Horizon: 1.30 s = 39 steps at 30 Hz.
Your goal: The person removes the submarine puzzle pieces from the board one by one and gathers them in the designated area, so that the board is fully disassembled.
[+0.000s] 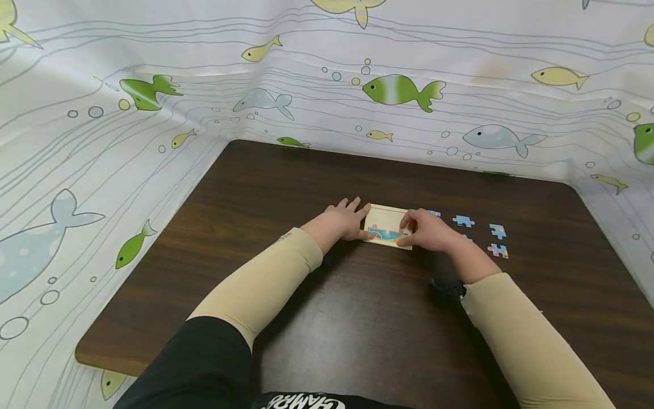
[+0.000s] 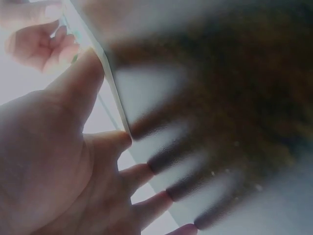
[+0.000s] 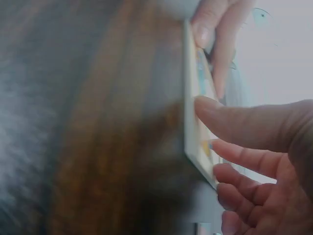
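Observation:
A shallow wooden puzzle tray [image 1: 386,212] lies on the table, with joined jigsaw pieces [image 1: 383,233] in teal, pink and yellow along its near side. My left hand [image 1: 346,220] spreads its fingers at the tray's left end. Its thumb touches the near left corner, and the index fingertip meets the rim in the left wrist view. At the right end is my right hand [image 1: 428,229]. In the right wrist view its straight thumb [image 3: 244,122] rests on the tray's near rim, while the index finger touches a yellow-and-blue patch inside. The other fingers bend loosely beside the rim.
Right of the tray lie several loose pieces, among them a blue one [image 1: 463,221], another blue one [image 1: 497,230] and a multicoloured one [image 1: 498,250]. My right forearm partly covers others. A fish-patterned curtain [image 1: 317,85] borders the dark wooden table [image 1: 245,187].

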Motion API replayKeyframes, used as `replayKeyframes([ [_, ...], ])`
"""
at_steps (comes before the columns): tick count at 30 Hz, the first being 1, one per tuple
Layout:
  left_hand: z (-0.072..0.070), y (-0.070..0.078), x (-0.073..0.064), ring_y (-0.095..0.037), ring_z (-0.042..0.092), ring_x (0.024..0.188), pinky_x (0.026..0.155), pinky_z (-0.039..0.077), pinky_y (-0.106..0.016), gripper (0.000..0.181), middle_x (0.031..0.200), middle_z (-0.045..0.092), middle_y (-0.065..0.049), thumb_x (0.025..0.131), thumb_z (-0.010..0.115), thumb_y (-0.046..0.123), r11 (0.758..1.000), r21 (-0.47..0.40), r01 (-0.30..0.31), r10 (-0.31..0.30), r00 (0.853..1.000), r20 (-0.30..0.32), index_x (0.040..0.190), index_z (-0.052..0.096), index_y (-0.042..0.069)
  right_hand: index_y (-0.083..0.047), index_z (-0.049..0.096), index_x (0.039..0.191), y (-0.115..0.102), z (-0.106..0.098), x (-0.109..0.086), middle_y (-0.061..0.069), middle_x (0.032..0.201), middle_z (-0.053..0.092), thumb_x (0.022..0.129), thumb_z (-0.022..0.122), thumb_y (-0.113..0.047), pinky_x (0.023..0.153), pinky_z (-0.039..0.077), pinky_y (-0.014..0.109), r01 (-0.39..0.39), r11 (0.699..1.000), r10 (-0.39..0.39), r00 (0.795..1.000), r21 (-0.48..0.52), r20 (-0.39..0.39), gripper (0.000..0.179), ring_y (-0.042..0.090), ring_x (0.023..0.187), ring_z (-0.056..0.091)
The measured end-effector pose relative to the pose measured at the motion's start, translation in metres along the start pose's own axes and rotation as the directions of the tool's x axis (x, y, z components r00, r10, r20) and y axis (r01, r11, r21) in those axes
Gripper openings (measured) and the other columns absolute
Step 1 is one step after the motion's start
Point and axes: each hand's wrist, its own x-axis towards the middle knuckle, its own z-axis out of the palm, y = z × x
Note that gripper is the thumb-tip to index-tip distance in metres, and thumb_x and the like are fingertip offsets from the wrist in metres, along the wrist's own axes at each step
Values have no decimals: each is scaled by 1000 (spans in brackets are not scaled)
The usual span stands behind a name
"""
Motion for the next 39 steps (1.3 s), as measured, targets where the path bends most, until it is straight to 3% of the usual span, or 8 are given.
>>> replayKeyframes([
  [6,0,0,0,-32,-1,150,117,14,-53,89,166,-7,-3,94,40,69,1000,1,-6,6,1000,-10,160,-4,30,3,60,98,2,3,0,12,89,57,79,85,-10,70,43,38,33,999,-33,999,24,-13,33,25,78,49],
  [11,1,0,1,-32,0,150,117,15,-53,88,166,-6,-4,95,41,68,1000,1,-9,9,1000,-16,160,-4,30,1,58,97,-1,4,0,12,90,57,82,82,-10,72,43,39,8,1000,-7,1000,26,-16,31,26,80,49],
  [16,-2,0,-1,-33,0,150,117,15,-52,88,166,-6,-5,95,42,68,1000,-1,-13,13,1000,-9,160,-4,29,-3,58,92,-5,6,3,9,83,55,89,77,-18,62,42,35,-46,999,46,999,10,-29,25,24,72,49],
  [23,-1,0,1,-33,1,150,117,16,-52,89,166,-5,-6,95,42,68,1000,-1,-15,15,1000,-12,160,-4,29,-3,58,89,-7,7,8,9,81,55,87,78,-19,59,41,33,-100,995,100,995,-16,-25,26,23,70,49],
  [39,2,0,3,-33,1,150,117,16,-52,89,166,-5,-5,94,42,68,1000,4,-12,12,1000,-16,160,-4,30,-3,56,89,-11,9,8,10,81,55,85,77,-17,57,41,33,-124,992,124,992,21,-37,26,24,68,50],
])
